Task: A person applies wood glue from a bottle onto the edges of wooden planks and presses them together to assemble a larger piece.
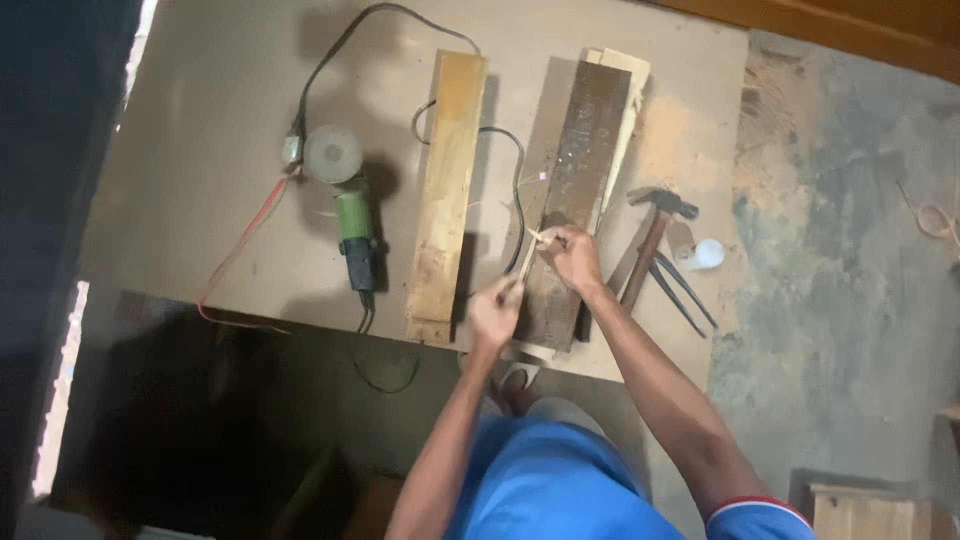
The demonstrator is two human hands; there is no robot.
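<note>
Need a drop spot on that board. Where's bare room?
Free: the board's left part, left of the green grinder and red wire; also the far right corner above the hammer. Crowded: both hands, left and right, on the dark plank, with pincers beside.

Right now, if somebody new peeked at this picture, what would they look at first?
Probably the two hands in the middle: the left hand and right hand grip a thin pale stick over a dark plank. Next, the green angle grinder lying to the left on the board, beside a lighter plank. A hammer and pincers lie to the right.
</note>
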